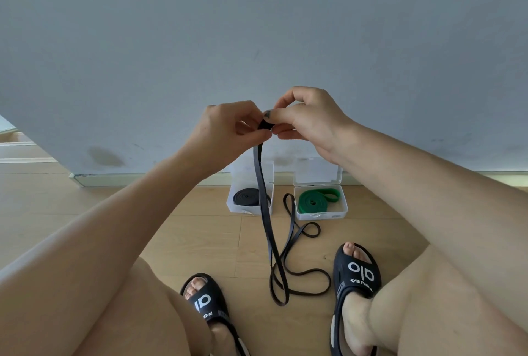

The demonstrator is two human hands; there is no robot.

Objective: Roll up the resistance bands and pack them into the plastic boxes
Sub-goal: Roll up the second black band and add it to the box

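- Both hands are up in front of the wall, close together, fingertips nearly meeting.
- The left hand and right hand both pinch the top end of a black band, where a small tight roll sits between the fingers.
- From there the band hangs straight down in two strands, passing in front of the left box, then loops loose across the floor between the two sandals.
- The left box sits open at the foot of the wall, a coiled black band inside, lid tipped back against the wall.
- The right box stands just beside it, open too, with a coiled green band filling it; one end bulges toward the right rim.
- A stray loop of the held band lies in the gap between the boxes.
- Left sandal and right sandal flank the loops; bare floor stretches left of the boxes.
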